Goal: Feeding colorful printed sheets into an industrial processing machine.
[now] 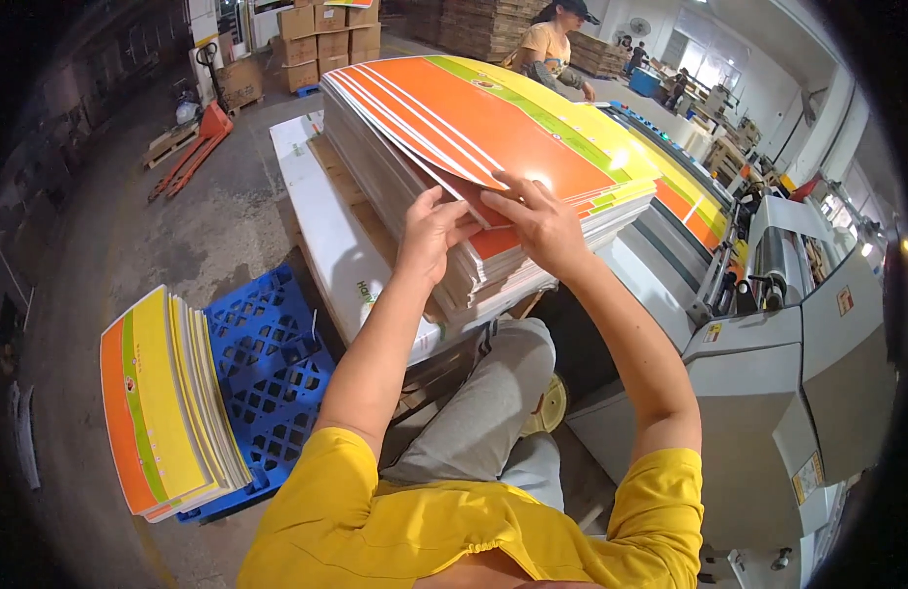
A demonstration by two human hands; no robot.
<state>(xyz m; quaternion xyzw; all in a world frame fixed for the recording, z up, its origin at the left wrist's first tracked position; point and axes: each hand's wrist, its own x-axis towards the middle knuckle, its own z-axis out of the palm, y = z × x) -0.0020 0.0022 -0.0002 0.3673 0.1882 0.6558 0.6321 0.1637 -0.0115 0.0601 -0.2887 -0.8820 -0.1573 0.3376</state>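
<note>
A tall stack of large printed sheets (562,128) in orange, green and yellow stands in front of me. At its near corner the top sheets are lifted and bowed, with a gap beneath them. My right hand (544,224) grips that corner, thumb and fingers closed on the sheets' edge. Just left of it, my left hand (432,236) is closed at the edge of the lifted sheets, its fingertips partly hidden at the corner. Both forearms reach forward.
A second stack of printed sheets (164,393) sits on a blue plastic pallet (267,368) at left. On the right stands a grey machine (739,383) with printed sheets on its bed. Behind are an orange pallet jack (204,137), cardboard boxes (326,44) and a person (552,49) beyond the stack.
</note>
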